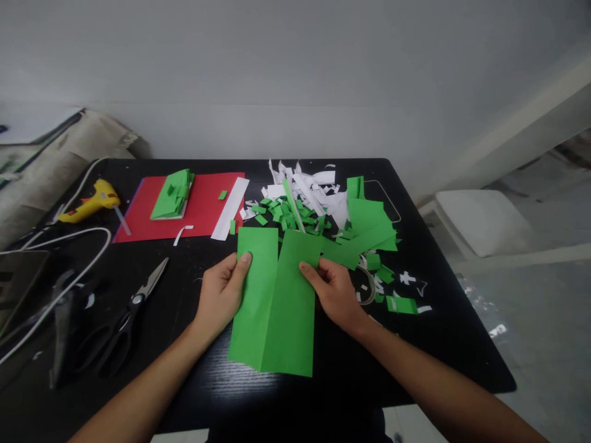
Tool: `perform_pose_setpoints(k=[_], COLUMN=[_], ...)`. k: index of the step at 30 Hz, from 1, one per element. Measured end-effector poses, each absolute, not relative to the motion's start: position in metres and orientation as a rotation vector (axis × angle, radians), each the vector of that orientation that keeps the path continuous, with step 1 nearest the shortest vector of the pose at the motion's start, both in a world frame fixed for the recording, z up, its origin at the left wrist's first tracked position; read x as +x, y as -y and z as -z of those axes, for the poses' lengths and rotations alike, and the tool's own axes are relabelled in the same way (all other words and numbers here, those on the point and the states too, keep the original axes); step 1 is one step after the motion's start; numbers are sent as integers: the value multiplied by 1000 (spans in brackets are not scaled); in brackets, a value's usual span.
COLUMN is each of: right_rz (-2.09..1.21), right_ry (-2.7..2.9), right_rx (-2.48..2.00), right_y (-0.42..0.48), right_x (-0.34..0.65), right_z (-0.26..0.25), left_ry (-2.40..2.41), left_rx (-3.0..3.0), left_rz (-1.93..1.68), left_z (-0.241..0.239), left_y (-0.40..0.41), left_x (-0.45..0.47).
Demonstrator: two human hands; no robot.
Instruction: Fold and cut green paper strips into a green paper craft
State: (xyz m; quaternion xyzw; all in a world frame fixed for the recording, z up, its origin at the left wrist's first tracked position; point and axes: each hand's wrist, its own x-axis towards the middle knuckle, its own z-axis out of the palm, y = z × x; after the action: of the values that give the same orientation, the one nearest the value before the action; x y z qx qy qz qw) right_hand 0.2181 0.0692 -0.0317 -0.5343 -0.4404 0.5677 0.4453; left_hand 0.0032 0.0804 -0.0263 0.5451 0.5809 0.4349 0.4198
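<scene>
I hold a green paper sheet (277, 301) over the black table (194, 381), partly split from the top down its middle into two flaps. My left hand (221, 295) pinches the left flap, thumb on top near its upper edge. My right hand (335, 289) grips the right flap, thumb on the paper, fingers curled behind it.
A heap of green and white paper scraps (318, 209) lies behind the sheet. A red sheet (203, 209) at back left bears a stack of folded green paper (173, 194). Scissors (133, 307), a yellow glue gun (90, 203) and white cables (69, 246) lie left.
</scene>
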Motion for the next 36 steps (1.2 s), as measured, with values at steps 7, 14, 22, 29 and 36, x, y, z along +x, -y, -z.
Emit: perform_pose_setpoints(k=[7, 14, 22, 29, 36], right_rz=[-1346, -1504, -1593, -1434, -1432], right_ry=[1086, 1037, 1048, 1087, 1091], right_rx=[-1355, -1305, -1253, -1312, -1309], right_y=[-69, -69, -68, -69, -68], right_x=[218, 218, 217, 219, 218], right_z=[32, 30, 31, 35, 32], left_ry=[-1539, -1511, -1451, -1394, -1414], left_rx=[1482, 1378, 1218, 1145, 1228], left_rz=[-1123, -1155, -1170, -1027, -1072], left_z=[31, 31, 23, 26, 31], left_y=[-75, -78, -82, -82, -81], left_x=[0, -1, 2, 2, 0])
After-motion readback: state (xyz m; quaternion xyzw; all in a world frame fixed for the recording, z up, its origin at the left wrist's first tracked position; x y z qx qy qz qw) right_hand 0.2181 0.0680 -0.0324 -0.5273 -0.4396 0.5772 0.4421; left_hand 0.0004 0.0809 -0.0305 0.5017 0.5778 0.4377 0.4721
